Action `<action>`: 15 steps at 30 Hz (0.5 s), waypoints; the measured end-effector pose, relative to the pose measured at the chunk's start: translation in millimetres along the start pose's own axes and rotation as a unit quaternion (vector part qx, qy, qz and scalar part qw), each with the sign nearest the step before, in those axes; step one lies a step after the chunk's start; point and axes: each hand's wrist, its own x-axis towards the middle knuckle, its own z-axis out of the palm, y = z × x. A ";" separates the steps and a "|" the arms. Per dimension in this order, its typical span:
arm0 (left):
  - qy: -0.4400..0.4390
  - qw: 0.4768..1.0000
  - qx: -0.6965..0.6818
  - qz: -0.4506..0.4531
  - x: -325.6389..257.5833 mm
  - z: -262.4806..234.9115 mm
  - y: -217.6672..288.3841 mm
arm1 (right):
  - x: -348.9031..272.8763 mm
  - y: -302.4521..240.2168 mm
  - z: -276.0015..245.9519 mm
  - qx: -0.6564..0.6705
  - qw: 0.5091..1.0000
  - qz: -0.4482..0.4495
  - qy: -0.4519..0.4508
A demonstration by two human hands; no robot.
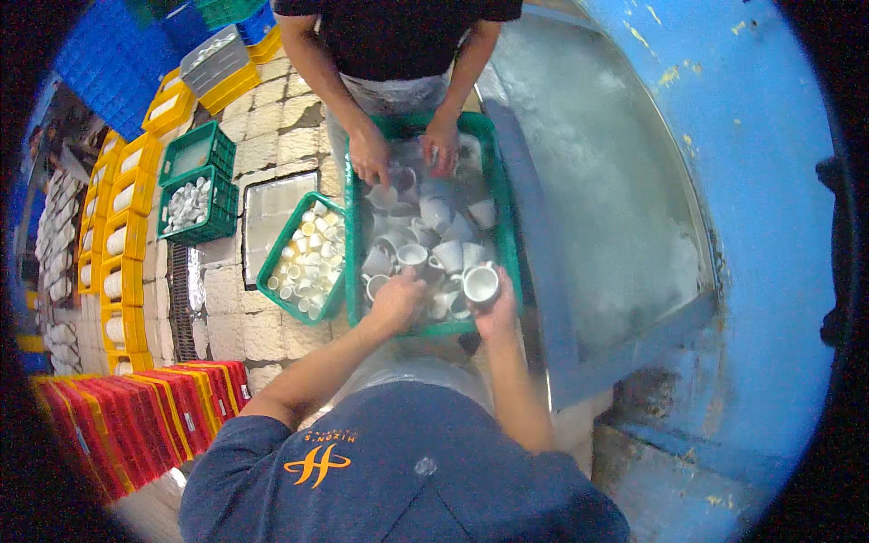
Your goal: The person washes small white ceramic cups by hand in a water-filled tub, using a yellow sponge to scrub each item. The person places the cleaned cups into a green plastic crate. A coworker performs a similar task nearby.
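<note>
My right hand (pixel 496 319) is closed around a white cup (pixel 481 284), its round mouth turned up, above the near right part of a green crate (pixel 509 237). White cups (pixel 434 214) with handles lie jumbled in that crate, in cloudy water. My left hand (pixel 401 300) is over the crate's near edge, among the cups, with its fingers curled. What its fingertips hold is hidden. Across the crate, another person's two hands (pixel 369 156) reach into the far end among the cups.
A smaller green crate (pixel 264 271) of small white cups stands left of the large one. A basin of cloudy water (pixel 597 181) lies to the right. Yellow crates (pixel 136 271), green crates (pixel 204 226) and red crates (pixel 145 416) are stacked at the left.
</note>
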 end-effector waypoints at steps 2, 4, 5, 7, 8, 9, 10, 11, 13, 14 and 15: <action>-0.116 0.991 0.057 0.029 4.4 4.1 -7.2 | 3.5 -2.1 0.0 0.020 1.000 0.012 -0.008; -0.223 0.974 0.045 -0.006 12.7 -0.1 -2.5 | 9.9 -2.2 0.7 0.005 1.000 0.009 0.018; -0.174 0.985 0.008 0.001 15.2 -7.3 0.7 | 13.4 -1.1 1.1 -0.008 0.999 -0.011 0.029; -0.037 0.986 -0.128 -0.105 27.0 -21.7 16.0 | 23.6 1.1 3.3 -0.079 0.991 -0.104 -0.004; 0.048 0.968 -0.177 -0.174 30.0 -26.9 27.3 | 29.6 3.3 4.9 -0.135 0.976 -0.167 -0.034; 0.182 0.952 -0.215 -0.120 37.9 -28.5 42.8 | 35.1 5.5 6.3 -0.197 0.955 -0.220 -0.027; 0.212 0.955 -0.176 -0.108 41.3 -28.5 57.2 | 39.7 7.3 5.8 -0.261 0.927 -0.267 -0.046; 0.164 0.938 -0.241 -0.190 50.1 -25.4 75.5 | 47.1 8.0 7.9 -0.325 0.892 -0.311 -0.027; 0.160 0.927 -0.272 -0.202 55.3 -22.6 97.3 | 58.9 4.5 8.4 -0.352 0.866 -0.353 -0.042; 0.170 0.941 -0.251 -0.149 53.4 -18.0 109.6 | 63.7 -0.8 7.3 -0.376 0.790 -0.478 -0.082; 0.137 0.960 -0.222 -0.101 59.7 -18.5 111.6 | 67.1 -7.4 6.3 -0.413 0.700 -0.570 -0.120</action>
